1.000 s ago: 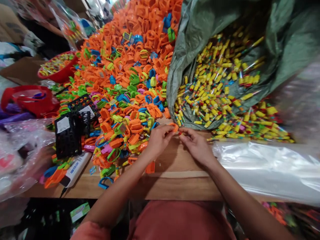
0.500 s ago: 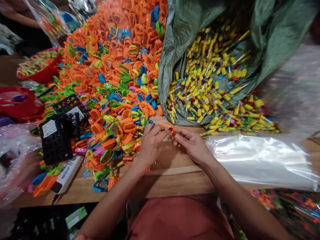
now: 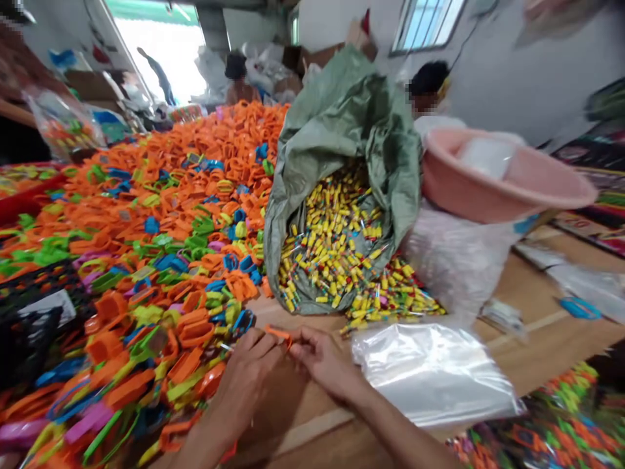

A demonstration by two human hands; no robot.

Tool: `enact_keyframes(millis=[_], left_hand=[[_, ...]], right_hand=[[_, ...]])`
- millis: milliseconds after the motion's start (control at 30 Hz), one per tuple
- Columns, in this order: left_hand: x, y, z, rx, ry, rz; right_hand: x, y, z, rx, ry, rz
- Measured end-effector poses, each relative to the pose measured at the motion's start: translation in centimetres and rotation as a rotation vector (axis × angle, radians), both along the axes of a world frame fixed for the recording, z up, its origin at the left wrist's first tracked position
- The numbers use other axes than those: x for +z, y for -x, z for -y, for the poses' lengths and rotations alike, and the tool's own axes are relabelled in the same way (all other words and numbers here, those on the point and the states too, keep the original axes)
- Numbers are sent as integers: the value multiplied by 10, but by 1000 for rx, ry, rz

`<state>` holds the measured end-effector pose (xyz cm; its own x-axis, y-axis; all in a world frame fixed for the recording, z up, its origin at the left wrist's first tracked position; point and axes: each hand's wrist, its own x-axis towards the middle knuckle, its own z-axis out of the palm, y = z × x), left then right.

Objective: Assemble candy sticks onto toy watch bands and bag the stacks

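An orange toy watch (image 3: 278, 333), mostly covered by fingers, is held between my two hands above the wooden table. My left hand (image 3: 251, 371) has its fingers closed on one end of the strap. On the other end, my right hand (image 3: 325, 365) pinches with thumb and forefinger. Beside my left hand lies a big heap of toy watches (image 3: 195, 326), mostly orange, with blue, green, yellow and pink ones among them. Beyond my hands a green woven sack (image 3: 312, 124) lies with its mouth toward me, spilling small yellow-ended tubes (image 3: 336, 247).
Clear plastic bags (image 3: 434, 371) lie in a flat stack right of my right hand. A pink basin (image 3: 488, 189) rests on a filled clear bag (image 3: 454, 260) at the right. Black trays (image 3: 43, 319) stand at the left. Two people (image 3: 239, 81) (image 3: 427, 88) are behind the heap.
My view has tilted up and swung right, bringing the room, the pink basin and other people into sight. Both hands keep hold of the orange toy watch.
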<state>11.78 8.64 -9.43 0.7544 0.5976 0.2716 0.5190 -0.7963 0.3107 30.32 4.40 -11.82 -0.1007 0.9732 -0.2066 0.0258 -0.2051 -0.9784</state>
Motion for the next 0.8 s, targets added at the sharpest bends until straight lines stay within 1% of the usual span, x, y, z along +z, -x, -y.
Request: enact_keyframes(millis=[67, 100, 133, 167, 200, 233, 300, 367, 400, 433, 500, 567, 633, 700, 800], left_hand=[[-1, 13, -7, 33, 47, -39], [-1, 22, -12, 56, 71, -48], [-1, 32, -19, 89, 93, -45], [-1, 40, -26, 133, 111, -22], [-1, 47, -34, 185, 128, 14], [-1, 51, -42, 240, 152, 58], [-3, 49, -57, 341, 216, 149], [-7, 32, -71, 420, 292, 243], [-10, 20, -77, 449, 332, 290], [-13, 5, -83, 473, 370, 333], [-22, -27, -93, 471, 525, 385], [-28, -58, -103, 475, 670, 451], [-32, -86, -114, 518, 706, 572], [-34, -110, -126, 559, 690, 633], [-38, -140, -145, 602, 662, 661]], right_hand=[[8, -10, -5, 55, -90, 117], [15, -20, -10, 61, -153, 182], [24, -34, -18, 42, -225, 245], [33, -50, -27, -5, -301, 308], [43, -70, -39, -82, -378, 371], [53, -91, -51, -191, -454, 444], [69, -134, -75, -504, -579, 642], [74, -169, -93, -767, -604, 843], [71, -182, -99, -844, -581, 930], [65, -191, -101, -884, -534, 1003], [49, -200, -101, -879, -403, 1093], [33, -202, -98, -846, -268, 1100], [25, -201, -98, -865, -184, 1049], [25, -202, -107, -890, -154, 985], [36, -206, -135, -835, -164, 940]])
